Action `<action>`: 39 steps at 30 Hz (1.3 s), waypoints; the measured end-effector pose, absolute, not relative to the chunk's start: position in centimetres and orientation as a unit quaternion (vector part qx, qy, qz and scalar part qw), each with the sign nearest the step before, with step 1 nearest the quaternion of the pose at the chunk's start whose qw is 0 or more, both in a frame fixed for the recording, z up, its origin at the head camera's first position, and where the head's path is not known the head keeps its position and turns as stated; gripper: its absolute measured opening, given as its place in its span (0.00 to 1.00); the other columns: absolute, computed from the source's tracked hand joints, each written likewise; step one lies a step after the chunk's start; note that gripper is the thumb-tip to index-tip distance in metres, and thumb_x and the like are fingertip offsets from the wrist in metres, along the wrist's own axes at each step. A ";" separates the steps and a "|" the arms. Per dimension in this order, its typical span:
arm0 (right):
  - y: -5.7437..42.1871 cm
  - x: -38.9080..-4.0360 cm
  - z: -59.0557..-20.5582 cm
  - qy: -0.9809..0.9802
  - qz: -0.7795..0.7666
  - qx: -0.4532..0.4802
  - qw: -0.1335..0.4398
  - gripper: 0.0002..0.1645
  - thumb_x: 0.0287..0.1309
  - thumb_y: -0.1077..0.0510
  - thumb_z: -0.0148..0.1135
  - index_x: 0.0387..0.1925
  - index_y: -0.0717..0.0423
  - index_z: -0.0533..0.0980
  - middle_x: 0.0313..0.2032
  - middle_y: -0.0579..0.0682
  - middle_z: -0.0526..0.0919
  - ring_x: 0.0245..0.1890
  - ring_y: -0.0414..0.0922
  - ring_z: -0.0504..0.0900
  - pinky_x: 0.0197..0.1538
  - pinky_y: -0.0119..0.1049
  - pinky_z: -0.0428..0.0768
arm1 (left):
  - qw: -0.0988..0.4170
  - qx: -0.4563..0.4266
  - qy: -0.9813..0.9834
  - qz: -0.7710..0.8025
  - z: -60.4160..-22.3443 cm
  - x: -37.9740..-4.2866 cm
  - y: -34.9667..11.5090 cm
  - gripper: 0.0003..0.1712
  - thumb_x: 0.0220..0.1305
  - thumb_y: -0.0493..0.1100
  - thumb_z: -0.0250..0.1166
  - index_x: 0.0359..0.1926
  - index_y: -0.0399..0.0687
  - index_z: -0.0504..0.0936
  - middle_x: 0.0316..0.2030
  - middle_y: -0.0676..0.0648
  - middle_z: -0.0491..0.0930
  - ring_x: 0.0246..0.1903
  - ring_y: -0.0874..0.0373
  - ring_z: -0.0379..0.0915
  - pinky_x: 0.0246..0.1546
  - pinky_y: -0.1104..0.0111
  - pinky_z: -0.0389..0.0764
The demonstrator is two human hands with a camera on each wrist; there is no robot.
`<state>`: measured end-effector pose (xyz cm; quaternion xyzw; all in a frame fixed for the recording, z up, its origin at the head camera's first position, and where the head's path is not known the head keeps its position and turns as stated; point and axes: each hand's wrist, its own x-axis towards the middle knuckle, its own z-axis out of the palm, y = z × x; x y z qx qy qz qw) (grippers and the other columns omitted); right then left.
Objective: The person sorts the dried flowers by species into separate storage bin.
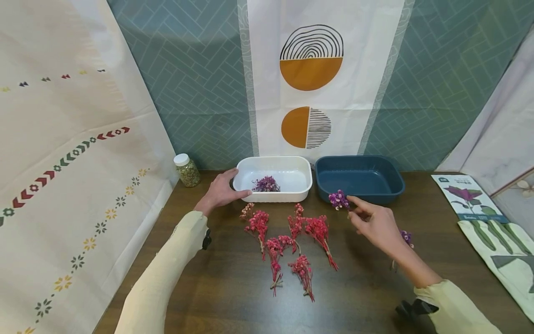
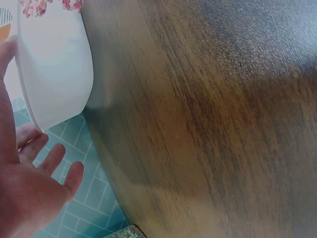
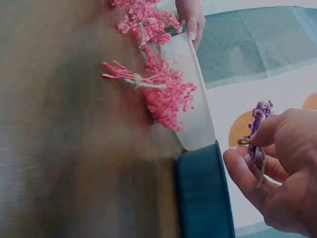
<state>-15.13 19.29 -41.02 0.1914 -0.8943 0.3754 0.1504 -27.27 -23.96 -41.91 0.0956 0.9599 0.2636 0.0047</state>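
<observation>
My left hand (image 1: 221, 189) holds the left end of a white rectangular tub (image 1: 283, 197), its thumb over the near rim and its fingers by the far corner. A purple dried flower bunch (image 1: 267, 184) lies inside that tub. My right hand (image 1: 375, 225) pinches another purple dried flower bunch (image 1: 339, 200) by its tied stems, held up at the near side of a dark blue tub (image 1: 394, 190). In the right wrist view, twine (image 3: 244, 141) shows round those stems between thumb and fingers. Several pink dried flower bunches (image 1: 319, 228) lie on the table in front of the tubs.
One more purple bunch (image 1: 406, 237) lies partly behind my right forearm. At the back left stands a glass jar (image 1: 188, 174) with a white lid. A flower-printed packet (image 1: 469, 197) and a patterned cloth (image 1: 500, 250) are along the right edge of the wooden table (image 1: 233, 297).
</observation>
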 end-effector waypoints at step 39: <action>8.4 -27.1 -38.5 -0.909 0.316 0.269 0.051 0.25 0.64 0.62 0.61 0.62 0.59 0.77 0.32 0.53 0.87 0.22 0.44 0.77 0.25 0.37 0.72 | 0.002 0.093 0.959 0.268 -42.3 -27.5 -24.1 0.58 0.54 0.66 0.72 0.75 0.39 0.60 0.73 0.38 0.60 0.69 0.40 0.56 0.66 0.43 0.61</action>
